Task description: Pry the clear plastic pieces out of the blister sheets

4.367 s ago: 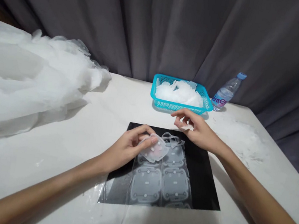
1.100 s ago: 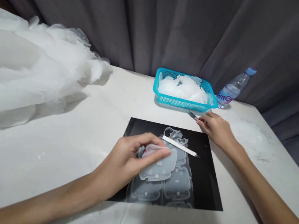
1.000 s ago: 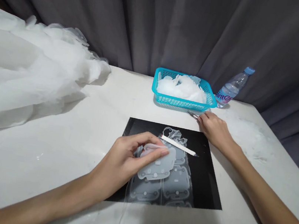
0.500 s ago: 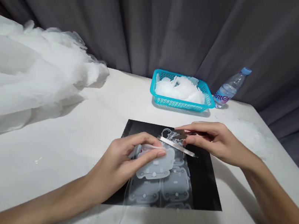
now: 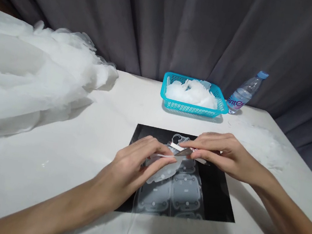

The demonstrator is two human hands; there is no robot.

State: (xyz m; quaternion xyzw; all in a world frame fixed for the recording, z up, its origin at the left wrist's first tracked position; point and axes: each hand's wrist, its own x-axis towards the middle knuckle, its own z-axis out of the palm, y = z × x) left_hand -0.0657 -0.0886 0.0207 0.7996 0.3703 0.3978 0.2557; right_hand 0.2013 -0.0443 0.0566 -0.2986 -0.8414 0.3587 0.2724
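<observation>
My left hand (image 5: 139,165) is closed in a pinch on a translucent moulded piece (image 5: 161,175) with a lobed outline, partly hidden by the fingers. My right hand (image 5: 223,152) is closed around a small tool with a pointed metal blade (image 5: 184,152); its handle is mostly covered. The blade's tip reaches the edge of the piece beside my left fingertips. Beneath both hands, a translucent sheet of moulded shapes (image 5: 187,192) lies on a black mat (image 5: 217,196). A slim white stick-like tool (image 5: 176,146) rests there too, partly behind my right fingers.
Behind the mat stands a blue plastic basket (image 5: 195,109) holding translucent white pieces (image 5: 193,93). A water bottle (image 5: 240,96) is to its right. A large heap of translucent white material (image 5: 33,75) covers the left of the white table (image 5: 107,125). Grey curtains (image 5: 169,25) hang behind.
My right hand has brought the blade down and left to the edge of the moulded piece. My left hand has tilted the piece so its edge faces the blade. The view has shifted slightly.
</observation>
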